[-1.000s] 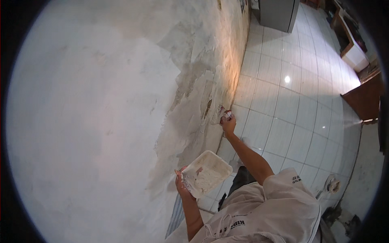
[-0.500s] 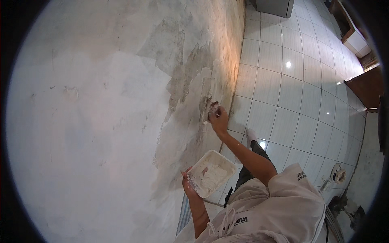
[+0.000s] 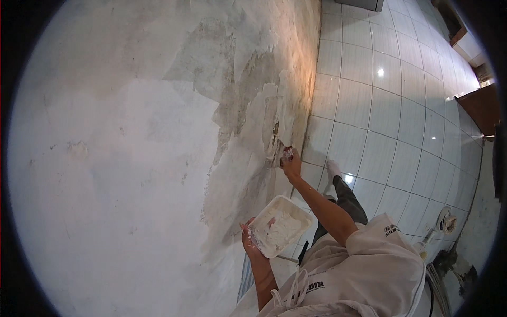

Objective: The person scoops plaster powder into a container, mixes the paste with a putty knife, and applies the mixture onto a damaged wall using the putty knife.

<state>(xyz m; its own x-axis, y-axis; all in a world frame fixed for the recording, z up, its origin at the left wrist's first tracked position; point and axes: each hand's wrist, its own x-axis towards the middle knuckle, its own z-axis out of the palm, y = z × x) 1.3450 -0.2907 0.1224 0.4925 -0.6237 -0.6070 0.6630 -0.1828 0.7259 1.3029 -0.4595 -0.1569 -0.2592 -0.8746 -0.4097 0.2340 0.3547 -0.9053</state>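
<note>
- A plastered wall (image 3: 116, 174) fills the left and middle of the view, chalky white, smudged and lightly pitted; a tiled floor (image 3: 364, 100) of glossy, pale, finely streaked rectangles with dark joints runs along its right side.
- The hand tool (image 3: 287, 153), reddish and smeared with white, is at the lower part of the wall, near the floor edge; its working end looks to be against the plaster, though its exact shape is too small to tell.
- The right hand (image 3: 291, 165) is closed around this tool, the fingers curled in.
- Around and above it spreads a rough patch (image 3: 227, 116), grey and ragged-edged, with smoother smears overlapping it and a narrow dark gouge (image 3: 275, 129) just above the tool.
- Nearer the body, a tray (image 3: 300, 206), shallow, off-white and rectangular with rounded corners, is tilted and holds thick, creamy paste (image 3: 285, 226) in uneven ridges, with a pinkish-brown mark among it.
- The left hand (image 3: 247, 233), partly open and whitened, grips the tray by its left side.
- Outward lie a pale cloth shirt (image 3: 369, 264), dark trousers (image 3: 348, 198) and a brown panel (image 3: 479, 110).
</note>
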